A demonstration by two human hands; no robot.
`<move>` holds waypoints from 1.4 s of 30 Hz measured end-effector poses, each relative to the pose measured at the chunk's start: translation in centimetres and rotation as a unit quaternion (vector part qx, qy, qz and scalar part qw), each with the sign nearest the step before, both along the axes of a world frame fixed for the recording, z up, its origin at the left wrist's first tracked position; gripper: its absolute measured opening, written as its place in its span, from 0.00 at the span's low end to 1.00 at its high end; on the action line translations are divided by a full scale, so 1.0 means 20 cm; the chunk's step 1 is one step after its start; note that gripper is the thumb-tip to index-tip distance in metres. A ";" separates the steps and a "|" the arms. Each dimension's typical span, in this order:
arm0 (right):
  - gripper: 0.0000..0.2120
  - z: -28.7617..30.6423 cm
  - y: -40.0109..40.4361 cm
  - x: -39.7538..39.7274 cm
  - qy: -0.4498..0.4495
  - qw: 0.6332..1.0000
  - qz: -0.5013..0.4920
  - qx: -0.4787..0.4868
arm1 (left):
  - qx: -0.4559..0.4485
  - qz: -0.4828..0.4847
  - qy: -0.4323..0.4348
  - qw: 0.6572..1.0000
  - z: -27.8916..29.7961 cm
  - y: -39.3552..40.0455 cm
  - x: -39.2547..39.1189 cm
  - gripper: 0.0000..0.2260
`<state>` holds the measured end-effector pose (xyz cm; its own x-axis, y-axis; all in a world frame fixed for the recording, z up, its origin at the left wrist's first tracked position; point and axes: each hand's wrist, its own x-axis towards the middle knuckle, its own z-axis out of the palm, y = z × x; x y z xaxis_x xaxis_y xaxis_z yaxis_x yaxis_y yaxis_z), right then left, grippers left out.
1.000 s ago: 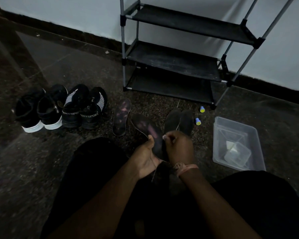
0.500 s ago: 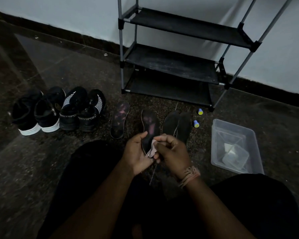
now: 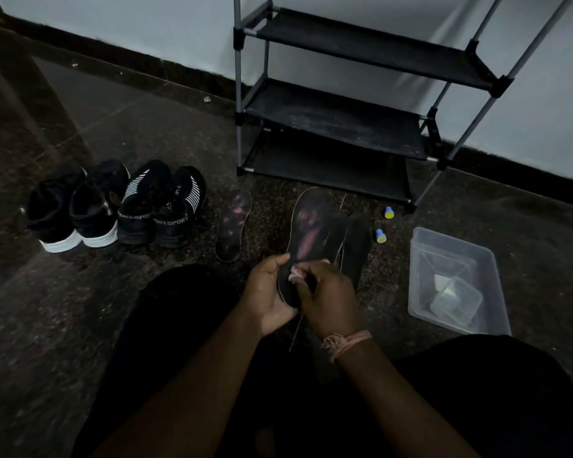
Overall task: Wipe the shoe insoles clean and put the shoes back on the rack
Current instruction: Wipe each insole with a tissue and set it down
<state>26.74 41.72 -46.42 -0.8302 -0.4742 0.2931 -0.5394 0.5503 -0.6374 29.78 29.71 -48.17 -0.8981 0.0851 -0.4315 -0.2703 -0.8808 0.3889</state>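
Since half a second back the insole (image 3: 306,233) is swinging up a bit, toe now pointing away toward the rack (image 3: 338,120). Floor-wise, the shoes (image 3: 119,209) are sitting well off to the left. Its long axis is running straight out from the body, heel end in the hands. Left hand (image 3: 267,292) is gripping the heel edge, right hand (image 3: 328,295) is pinching a small cloth (image 3: 294,276) against it, so the next wipe probably goes toeward.
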 end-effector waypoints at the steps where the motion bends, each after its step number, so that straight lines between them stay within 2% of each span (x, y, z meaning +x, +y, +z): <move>1: 0.05 0.00 -0.01 0.02 -0.013 1.000 0.005 0.013 | -0.007 -0.001 0.002 1.000 0.00 0.00 0.00 0.26; 4: 0.06 0.02 -0.01 0.09 -0.092 0.992 0.082 0.037 | -0.029 -0.014 -0.015 0.999 -0.02 0.00 0.01 0.30; 6: 0.06 0.03 0.01 0.09 -0.117 0.989 0.087 0.028 | -0.021 -0.025 -0.032 0.999 -0.03 0.00 0.00 0.32; 12: 0.04 -0.02 0.02 -0.11 -0.006 0.997 -0.056 0.059 | -0.025 0.009 -0.016 1.000 -0.04 0.05 0.00 0.23; 14: 0.05 -0.01 0.03 -0.08 -0.006 0.998 -0.020 0.061 | -0.019 0.011 -0.015 1.000 -0.05 0.04 0.01 0.25; 17: 0.05 0.03 0.03 0.06 -0.082 0.991 0.101 0.038 | -0.021 0.033 -0.026 0.999 -0.09 0.01 0.00 0.30; 18: 0.04 0.04 0.03 0.08 -0.083 0.988 0.119 0.046 | -0.025 0.042 -0.032 0.998 -0.10 0.01 -0.01 0.31; 20: 0.04 0.04 0.03 0.05 -0.043 0.993 0.091 0.060 | -0.031 0.043 -0.027 0.998 -0.10 0.02 -0.02 0.30; 22: 0.05 0.03 0.04 -0.04 0.009 0.998 0.015 0.061 | -0.028 0.042 -0.018 0.999 -0.08 0.05 -0.01 0.27; 25: 0.06 0.03 0.06 -0.11 0.010 0.997 -0.055 0.047 | -0.011 0.025 0.007 1.000 -0.04 0.07 0.02 0.24; 28: 0.06 0.04 0.07 -0.04 -0.024 0.999 0.041 0.025 | -0.013 0.009 0.014 1.000 -0.02 0.04 0.04 0.22; 31: 0.07 0.05 0.06 0.03 -0.058 0.989 0.134 0.019 | -0.009 0.002 0.020 1.000 -0.01 0.01 0.02 0.27; 36: 0.08 0.02 0.06 0.00 -0.070 0.988 0.139 0.024 | 0.024 0.018 0.005 1.000 -0.06 0.00 -0.02 0.35; 39: 0.08 0.00 0.06 -0.01 -0.058 0.988 0.135 0.038 | 0.010 0.035 -0.013 0.999 -0.07 -0.01 -0.04 0.31; 42: 0.08 0.00 0.04 -0.03 -0.017 0.995 0.071 0.064 | -0.001 0.027 -0.007 1.000 -0.06 0.00 -0.04 0.26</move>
